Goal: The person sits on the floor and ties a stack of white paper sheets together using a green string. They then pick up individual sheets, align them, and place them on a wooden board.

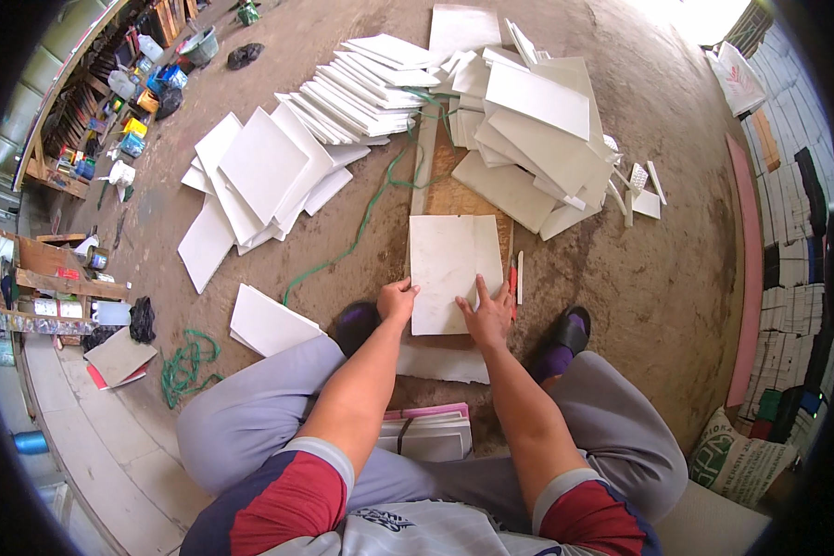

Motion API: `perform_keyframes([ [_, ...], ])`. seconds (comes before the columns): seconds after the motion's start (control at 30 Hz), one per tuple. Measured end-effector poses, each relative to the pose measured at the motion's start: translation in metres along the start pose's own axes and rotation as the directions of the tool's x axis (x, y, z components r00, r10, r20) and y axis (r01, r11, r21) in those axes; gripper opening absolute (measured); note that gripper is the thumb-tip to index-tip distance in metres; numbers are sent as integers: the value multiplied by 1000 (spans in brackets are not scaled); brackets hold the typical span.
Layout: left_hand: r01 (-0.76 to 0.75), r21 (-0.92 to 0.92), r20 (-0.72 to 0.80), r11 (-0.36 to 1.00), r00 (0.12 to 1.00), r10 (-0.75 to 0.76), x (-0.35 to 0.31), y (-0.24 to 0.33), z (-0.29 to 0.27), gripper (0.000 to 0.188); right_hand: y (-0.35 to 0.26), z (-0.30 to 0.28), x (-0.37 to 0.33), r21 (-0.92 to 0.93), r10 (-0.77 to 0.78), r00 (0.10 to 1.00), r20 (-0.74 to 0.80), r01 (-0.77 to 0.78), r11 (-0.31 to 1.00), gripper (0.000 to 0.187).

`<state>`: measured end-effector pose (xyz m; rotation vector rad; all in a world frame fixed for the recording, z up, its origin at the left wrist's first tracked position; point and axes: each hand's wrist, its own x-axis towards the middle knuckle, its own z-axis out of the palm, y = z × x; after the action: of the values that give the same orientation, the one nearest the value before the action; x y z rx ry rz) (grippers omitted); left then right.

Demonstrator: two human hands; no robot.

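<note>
A white rectangular board, which looks like foam board, lies on a wooden plank between my feet. A faint straight line runs down its right part. My left hand is closed at the board's left edge, fingers curled and thumb against it. Flat on the lower right of the board rests my right hand, its fingers spread. Just beyond its fingertips lies a red-handled tool, perhaps a cutter, partly hidden by the board. A thin pale strip is beside it.
Loose white board stacks spread across the ground ahead. Green string winds between them and coils at left. Small offcuts lie at right. A bound bundle sits between my legs. Shelves with containers line the left.
</note>
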<state>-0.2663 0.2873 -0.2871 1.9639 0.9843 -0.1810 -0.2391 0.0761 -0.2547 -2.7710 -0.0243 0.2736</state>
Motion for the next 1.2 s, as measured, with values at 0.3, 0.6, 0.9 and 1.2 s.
perform_keyframes([
  [0.3,10,122,-20,992,1000,-7,-7,16,3,39,-10,-16,0,-183,-121,992,47,128,975,89],
  [0.6,69,166,-27,984,997,-65,-6,27,7,37,-37,-32,27,-170,-281,941,191,313,934,90],
  [0.9,-93,326,-22,941,994,106,-7,24,-7,66,-30,1,44,-82,-275,940,203,296,952,81],
  [1.2,-705,651,593,281,704,391,8,112,-3,119,-37,0,50,-148,-233,945,227,270,951,86],
])
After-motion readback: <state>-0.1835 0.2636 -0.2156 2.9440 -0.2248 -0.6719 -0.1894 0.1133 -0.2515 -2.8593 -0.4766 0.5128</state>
